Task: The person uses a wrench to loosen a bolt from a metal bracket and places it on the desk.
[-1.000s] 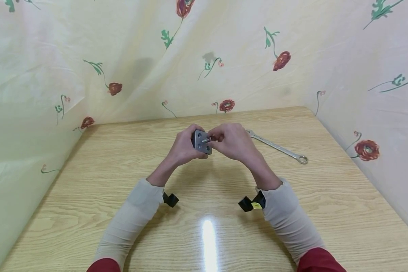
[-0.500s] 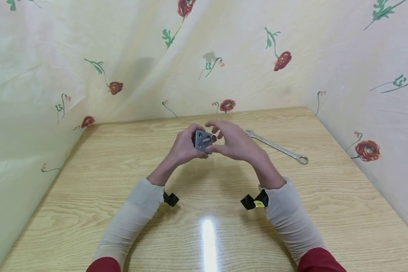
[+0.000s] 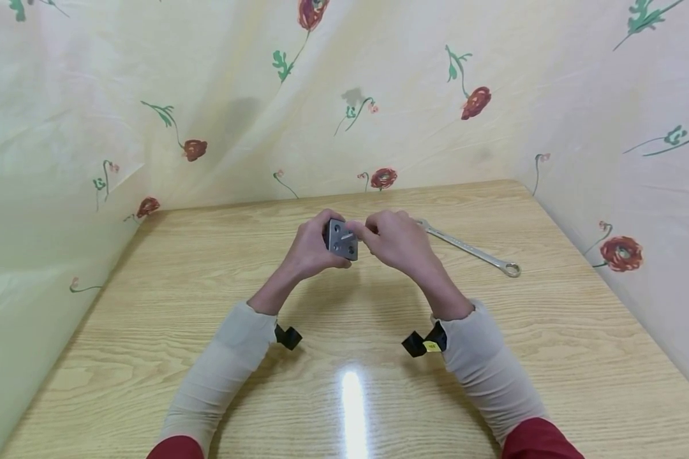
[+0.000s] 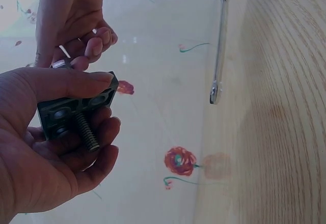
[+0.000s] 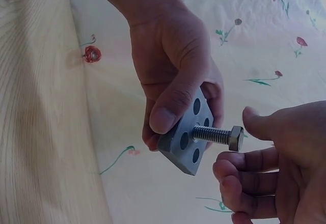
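My left hand (image 3: 312, 245) grips a square grey metal plate (image 5: 175, 143) with several round holes, thumb on one side and fingers on the other. A hex bolt (image 5: 214, 135) runs through the plate's middle. Its head stands out on my right hand's side, and its threaded end (image 4: 86, 132) sticks out of the plate's dark, ribbed back in the left wrist view. My right hand (image 3: 399, 239) is beside the bolt head. In the right wrist view its thumb is just off the head, while the loosely bent fingers lie right below it.
A combination wrench (image 3: 467, 247) lies on the wooden table (image 3: 178, 319), to the right of my hands. A flowered cloth (image 3: 252, 127) hangs behind the table and along both sides. Small black cameras (image 3: 289, 336) are strapped at both wrists.
My right hand pinched the bolt, then spread its fingers off it, and now has come back with thumb and fingers around the head. The left hand and plate have stayed in place.
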Motion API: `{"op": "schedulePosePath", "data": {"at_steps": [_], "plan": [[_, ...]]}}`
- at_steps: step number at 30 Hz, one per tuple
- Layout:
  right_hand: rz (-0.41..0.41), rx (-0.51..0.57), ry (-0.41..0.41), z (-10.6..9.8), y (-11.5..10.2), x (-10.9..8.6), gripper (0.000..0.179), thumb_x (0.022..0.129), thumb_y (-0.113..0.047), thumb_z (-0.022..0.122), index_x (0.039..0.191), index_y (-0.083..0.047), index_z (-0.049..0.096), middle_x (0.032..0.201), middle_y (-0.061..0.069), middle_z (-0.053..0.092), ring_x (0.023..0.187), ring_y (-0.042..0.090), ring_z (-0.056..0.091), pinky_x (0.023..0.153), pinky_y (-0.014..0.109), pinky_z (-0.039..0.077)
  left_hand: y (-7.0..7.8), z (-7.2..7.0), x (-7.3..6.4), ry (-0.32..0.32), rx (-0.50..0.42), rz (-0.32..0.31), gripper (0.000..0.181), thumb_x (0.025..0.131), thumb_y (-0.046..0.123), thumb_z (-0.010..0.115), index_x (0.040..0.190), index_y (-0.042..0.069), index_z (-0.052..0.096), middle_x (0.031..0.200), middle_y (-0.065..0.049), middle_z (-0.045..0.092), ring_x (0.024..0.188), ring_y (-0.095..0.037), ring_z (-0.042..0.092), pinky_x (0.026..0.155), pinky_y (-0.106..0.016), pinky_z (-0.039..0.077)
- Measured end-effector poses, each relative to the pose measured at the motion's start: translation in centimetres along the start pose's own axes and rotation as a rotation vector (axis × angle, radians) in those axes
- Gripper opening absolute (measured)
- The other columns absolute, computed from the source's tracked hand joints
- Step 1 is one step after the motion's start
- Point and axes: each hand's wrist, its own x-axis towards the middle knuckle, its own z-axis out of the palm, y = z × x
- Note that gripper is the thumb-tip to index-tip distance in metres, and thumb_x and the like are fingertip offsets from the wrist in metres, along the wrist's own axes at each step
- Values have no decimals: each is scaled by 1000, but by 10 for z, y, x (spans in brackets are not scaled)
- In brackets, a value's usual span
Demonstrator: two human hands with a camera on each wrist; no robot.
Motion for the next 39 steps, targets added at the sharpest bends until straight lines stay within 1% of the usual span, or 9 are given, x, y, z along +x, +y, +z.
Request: {"op": "schedulePosePath", "data": {"at_steps": [5, 10, 14, 20, 25, 29, 34, 36, 39], "plan": [[-15, -10, 18, 1, -1, 0, 43, 95, -46, 55, 73, -12, 68, 55, -2, 48, 49, 14, 41, 45, 25, 29, 0, 0, -1, -1, -2, 0, 68, 63, 2, 85, 122, 8, 52, 115, -16, 60, 100, -29, 60, 83, -40, 54], [-43, -2, 24, 1, -2, 1, 32, 92, -42, 61, 83, -12, 71, 68, 1, 64, 56, 16, 51, 50, 27, 38, 0, -1, -1, -2, -2, 0, 68, 63, 3, 85, 123, 7, 51, 117, -16, 60, 101, -30, 60, 83, -41, 55], [-104, 20, 34, -2, -2, 0, 21, 88, -32, 69, 92, -12, 73, 79, 4, 72, 67, 17, 62, 60, 30, 47, 1, -2, -1, -2, -4, 2, 68, 63, 3, 85, 122, 8, 52, 116, -17, 60, 100, -29, 60, 82, -40, 55], [-202, 68, 59, -2, -2, 0, 18, 82, -13, 74, 99, -9, 75, 92, 8, 75, 76, 21, 71, 68, 35, 54, 1, -2, 0, 11, -2, 20, 68, 61, 4, 87, 120, 8, 53, 113, -16, 61, 96, -27, 60, 80, -37, 53], [-287, 88, 94, 0, -1, 1, 20, 77, 1, 72, 96, -5, 75, 96, 10, 74, 79, 21, 70, 73, 37, 54, 0, -2, 0, 16, 1, 24, 68, 60, 4, 87, 120, 8, 54, 112, -16, 62, 95, -27, 60, 79, -36, 52], [-318, 91, 93, 0, -1, 0, 23, 75, 8, 70, 94, -4, 75, 96, 10, 73, 82, 24, 67, 77, 38, 54, 0, -2, 1, 14, 1, 24, 68, 60, 5, 87, 120, 8, 54, 112, -16, 61, 95, -27, 60, 80, -36, 52], [-292, 111, 31, -3, 0, 0, 37, 76, 0, 76, 113, -4, 68, 108, 12, 70, 92, 26, 68, 84, 40, 53, 0, -2, 0, 18, -4, 31, 68, 61, 3, 87, 120, 7, 53, 112, -17, 62, 95, -28, 61, 80, -37, 52], [-256, 132, 8, -5, 1, -1, 45, 80, -10, 76, 122, -4, 61, 114, 13, 68, 97, 27, 67, 86, 42, 52, 0, -2, 0, 18, -5, 33, 69, 61, 3, 87, 121, 7, 53, 113, -17, 62, 95, -28, 61, 80, -38, 53], [-176, 150, -4, -7, 1, -1, 41, 90, -26, 68, 124, -5, 57, 117, 13, 66, 101, 28, 66, 86, 42, 52, 0, -2, 0, 14, -6, 33, 69, 61, 3, 87, 121, 7, 53, 113, -17, 62, 96, -28, 61, 80, -38, 53]]}}
